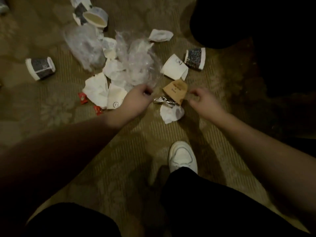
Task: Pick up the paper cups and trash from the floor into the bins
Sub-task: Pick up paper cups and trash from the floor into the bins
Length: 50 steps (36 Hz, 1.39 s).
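Note:
Trash lies scattered on a patterned carpet. A dark-patterned paper cup [40,68] lies on its side at the left, and another patterned cup [195,59] lies beside a white cup [174,66]. A flattened brown cup [176,93] and a silver foil wrapper [164,100] sit between my hands. My left hand [138,96] pinches the near edge of a crumpled clear plastic sheet [136,62]. My right hand [201,100] hovers right of the brown cup with curled fingers; whether it holds anything is unclear.
Crumpled white paper [97,88], two red wrappers [83,98] and a creased white scrap [171,113] lie nearby. More cups [95,17] are at the top. A large dark shape [256,31] fills the upper right. My white shoe [183,156] stands just behind the pile.

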Tool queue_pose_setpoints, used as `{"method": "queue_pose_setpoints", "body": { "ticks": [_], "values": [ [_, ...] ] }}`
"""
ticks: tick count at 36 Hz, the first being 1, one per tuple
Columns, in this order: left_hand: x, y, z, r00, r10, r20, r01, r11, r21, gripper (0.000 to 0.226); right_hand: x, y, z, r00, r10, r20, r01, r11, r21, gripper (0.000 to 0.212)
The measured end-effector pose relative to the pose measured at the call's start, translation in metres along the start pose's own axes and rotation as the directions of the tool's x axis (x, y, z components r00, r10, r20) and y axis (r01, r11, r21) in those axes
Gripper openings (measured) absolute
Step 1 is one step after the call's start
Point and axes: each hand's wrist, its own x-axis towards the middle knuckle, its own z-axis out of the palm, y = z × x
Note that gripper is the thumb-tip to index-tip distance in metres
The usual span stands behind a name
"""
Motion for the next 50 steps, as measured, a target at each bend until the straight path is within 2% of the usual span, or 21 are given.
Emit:
{"method": "queue_pose_setpoints", "body": {
  "ticks": [3,6,9,12,14,16,20,24,27,30,33,37,40,43,46,48,50],
  "values": [
    [-0.015,-0.039,0.020,0.997,-0.076,0.007,0.076,0.997,0.024,0.013,-0.007,0.010,0.031,0.998,0.013,0.063,-0.012,1.000,-0.007,0.035],
    [-0.023,-0.072,0.038,0.982,-0.184,-0.046,0.187,0.980,0.068,0.024,-0.005,0.010,0.053,0.996,-0.028,0.088,0.032,0.998,-0.046,0.035],
    [-0.029,-0.089,0.046,0.967,-0.235,-0.094,0.243,0.966,0.083,0.041,0.008,0.001,0.061,0.997,-0.077,0.017,0.078,0.996,-0.043,0.046],
    [-0.030,-0.096,0.053,0.968,-0.186,-0.168,0.204,0.974,0.099,0.053,0.028,-0.011,0.057,0.994,-0.065,-0.085,0.063,0.998,-0.027,0.059],
    [-0.026,-0.098,0.059,0.958,-0.217,-0.187,0.236,0.968,0.088,0.062,0.045,-0.017,0.052,0.992,-0.023,-0.126,0.019,0.999,-0.029,0.064],
    [-0.018,-0.098,0.063,0.947,-0.234,-0.218,0.250,0.967,0.047,0.067,0.061,-0.021,0.047,0.988,0.080,-0.132,-0.083,0.997,-0.012,0.069],
    [-0.003,-0.100,0.069,0.918,-0.292,-0.268,0.296,0.955,-0.023,0.060,0.083,-0.017,0.042,0.969,0.247,-0.001,-0.246,0.967,0.071,0.075],
    [0.007,-0.109,0.066,0.917,-0.291,-0.272,0.297,0.955,-0.019,0.038,0.088,-0.009,0.046,0.967,0.255,0.019,-0.256,0.967,0.015,0.067],
    [0.011,-0.116,0.064,0.928,-0.240,-0.285,0.262,0.964,0.040,0.030,0.088,-0.008,0.046,0.951,0.309,0.024,-0.310,0.949,0.052,0.053],
    [0.004,-0.116,0.063,0.937,-0.148,-0.315,0.212,0.961,0.176,0.025,0.086,-0.004,0.043,0.942,0.333,0.038,-0.335,0.940,0.065,0.046],
    [-0.009,-0.117,0.064,0.964,-0.040,-0.263,0.107,0.964,0.245,0.026,0.081,0.001,0.042,0.937,0.345,0.058,-0.349,0.933,0.084,0.033],
    [-0.029,-0.119,0.064,0.986,-0.070,-0.150,0.088,0.989,0.123,0.027,0.072,0.005,0.041,0.927,0.370,0.066,-0.375,0.907,0.193,0.025],
    [-0.040,-0.122,0.065,0.996,-0.062,-0.071,0.075,0.977,0.199,0.017,0.059,0.012,0.038,0.918,0.392,0.068,-0.396,0.884,0.247,0.020],
    [-0.047,-0.126,0.067,1.000,-0.025,0.008,0.023,0.968,0.251,0.016,0.042,0.026,0.035,0.898,0.432,0.083,-0.437,0.858,0.268,0.034],
    [-0.052,-0.129,0.074,0.997,-0.006,0.080,-0.016,0.964,0.264,0.032,0.027,0.047,0.035,0.882,0.467,0.064,-0.468,0.849,0.245,0.023],
    [-0.054,-0.130,0.079,0.991,-0.008,0.134,-0.028,0.965,0.262,0.053,0.019,0.056,0.035,0.879,0.472,0.069,-0.475,0.852,0.221,0.029],
    [-0.056,-0.130,0.083,0.989,-0.017,0.150,-0.024,0.964,0.265,0.060,0.014,0.056,0.033,0.881,0.465,0.084,-0.472,0.857,0.205,0.038]
  ]
}}
